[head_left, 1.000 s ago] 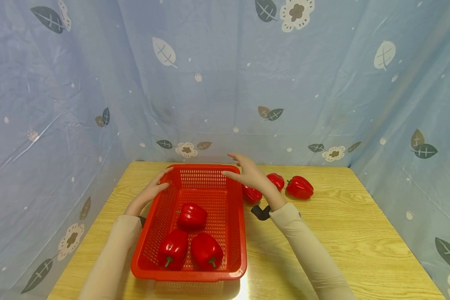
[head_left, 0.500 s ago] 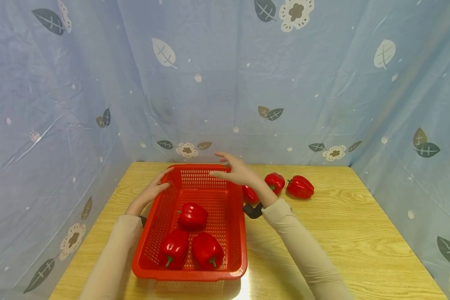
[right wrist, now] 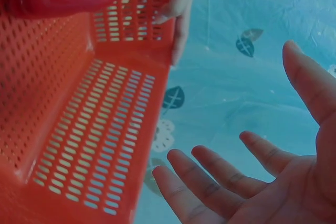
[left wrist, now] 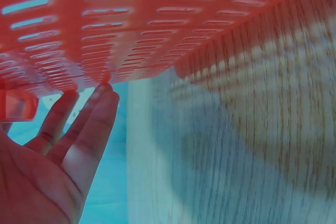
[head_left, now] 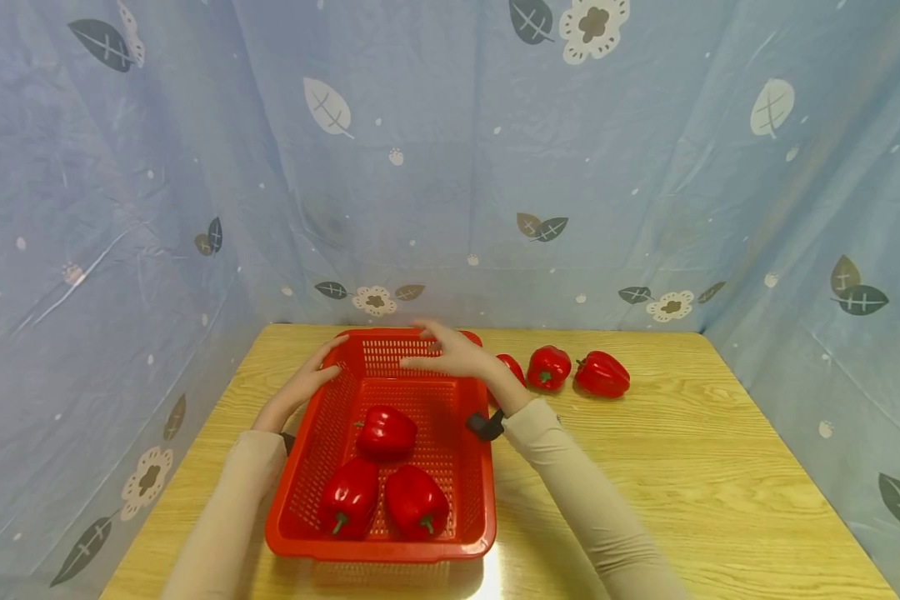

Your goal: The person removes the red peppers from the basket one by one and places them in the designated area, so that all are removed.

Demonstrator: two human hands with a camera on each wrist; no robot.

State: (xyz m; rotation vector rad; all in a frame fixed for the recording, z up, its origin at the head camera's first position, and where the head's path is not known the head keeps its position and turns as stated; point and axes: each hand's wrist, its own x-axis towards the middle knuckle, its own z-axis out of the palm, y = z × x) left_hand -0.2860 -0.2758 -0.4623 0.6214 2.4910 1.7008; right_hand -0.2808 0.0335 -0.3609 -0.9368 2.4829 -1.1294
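Observation:
A red plastic basket (head_left: 472, 523) with slotted walls sits on the table, holding three red bell peppers (head_left: 385, 432) with green stems. My left hand (head_left: 297, 394) holds the basket's left rim, the thumb inside and the fingers along the outer wall. In the left wrist view, those fingers (left wrist: 94, 124) touch the slotted wall from outside. Over the far right part of the basket hovers my right hand (head_left: 457, 354), fingers spread and nothing in them. The right wrist view shows this palm and its fingers (right wrist: 210, 182) apart from the basket.
Right of the basket, a partly hidden bell pepper (head_left: 512, 367) lies behind my right wrist. Beside it are a second pepper (head_left: 548, 368) and a third pepper (head_left: 602, 374). A blue patterned curtain (head_left: 450, 167) encloses the wooden table (head_left: 682, 450) at the back and sides.
My right hand has moved left, from beside the basket's right rim to over its far right part, and a little lower. My left hand and the peppers have stayed put.

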